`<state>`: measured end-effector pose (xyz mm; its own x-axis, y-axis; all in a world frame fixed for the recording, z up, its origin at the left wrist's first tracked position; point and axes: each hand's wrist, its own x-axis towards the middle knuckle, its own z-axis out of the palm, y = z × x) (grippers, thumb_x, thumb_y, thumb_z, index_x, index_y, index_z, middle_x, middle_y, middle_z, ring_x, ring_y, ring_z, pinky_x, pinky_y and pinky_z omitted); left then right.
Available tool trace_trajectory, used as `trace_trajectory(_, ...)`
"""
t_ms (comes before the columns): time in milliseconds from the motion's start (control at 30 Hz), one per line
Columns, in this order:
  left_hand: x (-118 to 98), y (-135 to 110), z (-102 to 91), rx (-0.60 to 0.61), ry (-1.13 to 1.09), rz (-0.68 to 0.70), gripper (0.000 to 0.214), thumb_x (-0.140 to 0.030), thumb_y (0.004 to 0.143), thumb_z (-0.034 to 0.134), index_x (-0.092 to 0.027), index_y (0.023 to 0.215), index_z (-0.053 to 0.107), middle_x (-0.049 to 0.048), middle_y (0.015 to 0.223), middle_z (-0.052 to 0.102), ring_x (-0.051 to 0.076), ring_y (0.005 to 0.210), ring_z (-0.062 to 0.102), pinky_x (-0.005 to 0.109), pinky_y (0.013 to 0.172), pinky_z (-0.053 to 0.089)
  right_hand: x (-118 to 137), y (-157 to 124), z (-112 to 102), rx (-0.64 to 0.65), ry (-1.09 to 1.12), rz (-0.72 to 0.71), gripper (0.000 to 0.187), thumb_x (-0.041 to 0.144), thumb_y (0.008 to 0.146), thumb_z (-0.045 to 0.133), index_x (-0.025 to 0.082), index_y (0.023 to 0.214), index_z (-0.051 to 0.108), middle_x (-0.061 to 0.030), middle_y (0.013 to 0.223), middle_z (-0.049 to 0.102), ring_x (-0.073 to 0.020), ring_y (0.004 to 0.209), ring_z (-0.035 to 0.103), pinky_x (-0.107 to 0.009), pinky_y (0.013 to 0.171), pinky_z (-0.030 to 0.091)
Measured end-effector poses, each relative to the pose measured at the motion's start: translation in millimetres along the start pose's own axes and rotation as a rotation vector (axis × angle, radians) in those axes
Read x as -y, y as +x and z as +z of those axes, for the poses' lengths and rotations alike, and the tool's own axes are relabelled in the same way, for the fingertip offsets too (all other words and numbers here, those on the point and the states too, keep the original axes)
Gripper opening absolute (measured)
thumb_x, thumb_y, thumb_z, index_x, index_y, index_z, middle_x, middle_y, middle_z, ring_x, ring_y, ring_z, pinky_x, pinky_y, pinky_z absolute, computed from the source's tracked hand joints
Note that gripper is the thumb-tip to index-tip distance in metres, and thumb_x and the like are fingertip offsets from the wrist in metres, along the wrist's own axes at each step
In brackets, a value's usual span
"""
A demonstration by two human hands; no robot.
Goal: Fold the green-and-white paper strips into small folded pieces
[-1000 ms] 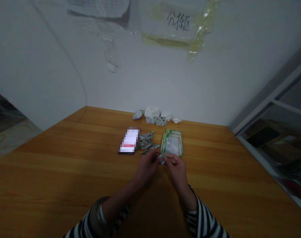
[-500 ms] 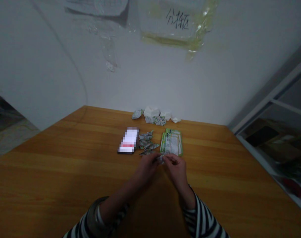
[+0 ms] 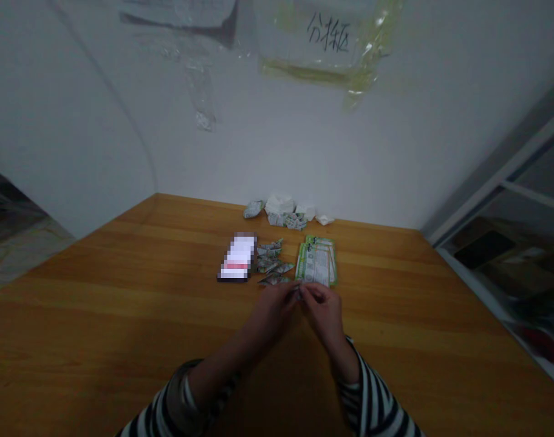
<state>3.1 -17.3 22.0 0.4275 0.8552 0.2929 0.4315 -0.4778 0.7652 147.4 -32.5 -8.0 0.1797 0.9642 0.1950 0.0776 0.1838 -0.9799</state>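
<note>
Left hand, right hand: fingers together, clamped on small folded paper above wooden surface. Keep pinch firm, creases sharp, clear of green-edged cards.

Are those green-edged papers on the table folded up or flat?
Flat: the green-edged papers lie spread on the wooden table, printed side up.

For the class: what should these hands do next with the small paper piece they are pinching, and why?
Probably press its fold into a firm crease. The left hand and right hand pinch the small paper piece together, and the folded paper pieces beside the green-bordered sheets look tightly creased.
</note>
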Motion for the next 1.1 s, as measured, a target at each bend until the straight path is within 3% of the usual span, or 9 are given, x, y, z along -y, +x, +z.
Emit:
trace_trajectory(200, 2, 4, -2.9, -0.006, 0.033, -0.070, 0.022, -0.028, 0.088, 0.051, -0.016, 0.091, 0.069, 0.0068, 0.080, 0.072, 0.019, 0.068, 0.063, 0.026, 0.062, 0.044, 6, -3, 0, -0.010, -0.058, -0.042, 0.018, 0.033, 0.083, 0.061, 0.017, 0.082, 0.070, -0.0043, 0.074, 0.072, -0.0186, 0.068, 0.066, -0.027, 0.063, 0.051)
trace_trajectory(400, 5, 6, -2.7, -0.105, -0.183, -0.135, 0.022, -0.033, 0.088, 0.051, -0.016, 0.086, 0.064, 0.0039, 0.077, 0.068, 0.016, 0.067, 0.060, 0.024, 0.061, 0.043, 3, -4, 0, -0.065, -0.072, -0.070, 0.020, 0.035, 0.084, 0.059, 0.016, 0.083, 0.067, -0.0044, 0.076, 0.069, -0.0177, 0.069, 0.062, -0.026, 0.063, 0.048)
trace_trajectory(500, 7, 7, 0.5, -0.174, -0.379, -0.164, 0.017, -0.030, 0.088, 0.050, -0.016, 0.087, 0.060, 0.0040, 0.081, 0.068, 0.016, 0.071, 0.061, 0.024, 0.064, 0.046, 4, -5, 2, -0.120, -0.033, -0.066, 0.022, 0.036, 0.085, 0.058, 0.016, 0.084, 0.066, -0.0043, 0.076, 0.068, -0.0176, 0.071, 0.061, -0.027, 0.065, 0.049)
trace_trajectory(600, 6, 8, 1.0, -0.182, -0.540, -0.151, 0.019, -0.027, 0.090, 0.047, -0.018, 0.105, 0.056, 0.0038, 0.088, 0.069, 0.015, 0.073, 0.062, 0.026, 0.068, 0.049, 9, -6, 1, -0.194, 0.011, -0.055, 0.022, 0.037, 0.085, 0.058, 0.016, 0.083, 0.065, -0.0042, 0.076, 0.066, -0.0170, 0.069, 0.060, -0.026, 0.063, 0.049)
trace_trajectory(667, 3, 8, -0.9, -0.162, -0.527, -0.108, 0.023, -0.026, 0.090, 0.047, -0.019, 0.110, 0.057, 0.0047, 0.094, 0.070, 0.016, 0.080, 0.064, 0.028, 0.074, 0.051, 12, -7, 0, -0.242, 0.042, -0.071, 0.021, 0.037, 0.085, 0.058, 0.016, 0.083, 0.065, -0.0045, 0.077, 0.066, -0.0170, 0.069, 0.060, -0.027, 0.064, 0.050)
trace_trajectory(800, 1, 7, -5.8, -0.103, -0.486, -0.011, 0.016, -0.023, 0.084, 0.060, -0.018, 0.097, 0.066, 0.0086, 0.109, 0.068, 0.021, 0.102, 0.062, 0.034, 0.089, 0.049, 18, -8, -1, -0.294, 0.093, -0.113, 0.018, 0.034, 0.085, 0.059, 0.017, 0.084, 0.065, -0.0054, 0.081, 0.068, -0.0184, 0.075, 0.063, -0.029, 0.068, 0.052)
trace_trajectory(933, 6, 7, -8.0, -0.128, -0.479, -0.053, 0.017, -0.016, 0.068, 0.074, -0.016, 0.084, 0.067, 0.0075, 0.099, 0.071, 0.021, 0.088, 0.067, 0.031, 0.078, 0.053, 23, -7, -3, -0.216, 0.085, -0.152, 0.014, 0.030, 0.086, 0.057, 0.018, 0.085, 0.064, -0.0074, 0.091, 0.071, -0.0196, 0.083, 0.065, -0.031, 0.074, 0.051)
trace_trajectory(1100, 8, 7, -14.8, -0.136, -0.297, -0.033, 0.006, -0.013, 0.070, 0.070, -0.017, 0.071, 0.066, 0.0039, 0.083, 0.071, 0.021, 0.085, 0.068, 0.030, 0.077, 0.053, 37, 0, -15, 0.056, -0.098, -0.280, 0.018, 0.025, 0.090, 0.049, 0.021, 0.091, 0.067, -0.0073, 0.102, 0.069, -0.0203, 0.096, 0.063, -0.032, 0.083, 0.049)
